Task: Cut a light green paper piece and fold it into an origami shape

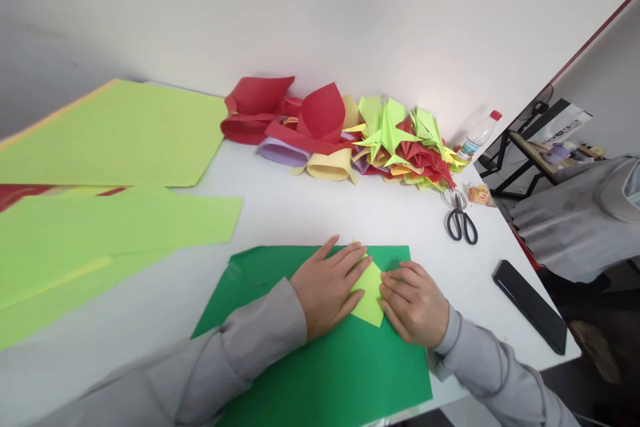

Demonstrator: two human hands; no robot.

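Observation:
A small folded piece of yellow-green paper [369, 292] lies on a green sheet [330, 380] in front of me. My left hand [330, 283] rests flat over the paper's left side, fingers stretched out and slightly apart. At the paper's right corner, my right hand [414, 303] has its fingers curled and pressed together on the edge. Part of the paper is hidden under the left fingers, and the right fingertips cover its right corner.
Large yellow-green sheets [150, 140] lie at the left. Along the wall are rolled red paper pieces [323, 117] and folded paper stars [390, 137]. Scissors [461, 220], a plastic bottle [479, 135], a small packet [479, 195] and a black case [530, 307] are at the right.

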